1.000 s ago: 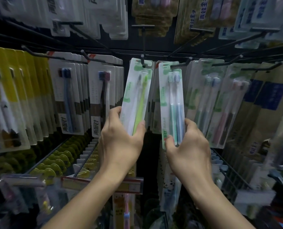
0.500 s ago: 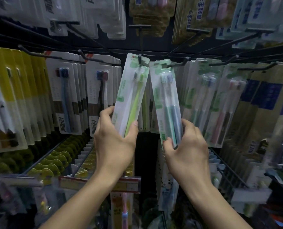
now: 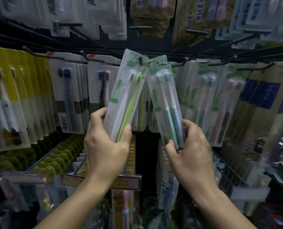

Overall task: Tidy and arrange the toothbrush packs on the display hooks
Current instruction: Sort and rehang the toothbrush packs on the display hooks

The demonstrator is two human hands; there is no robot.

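Clear plastic pack with lime-green and white toothbrushes (image 3: 126, 96), its top at the black hook (image 3: 140, 59), is gripped low by the left hand (image 3: 106, 146). Beside it, the right hand (image 3: 192, 151) pinches the teal-and-blue toothbrush pack (image 3: 166, 103).

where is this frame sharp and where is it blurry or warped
Head view: sharpest mid-frame, on the green toothbrush pack and teal toothbrush pack gripped by the left hand and right hand; edges smear, dim light, wide-angle bending splays the display hooks.

two hands (image 3: 107, 146) (image 3: 192, 152), two held toothbrush packs (image 3: 125, 96) (image 3: 167, 104), each with two toothbrushes.
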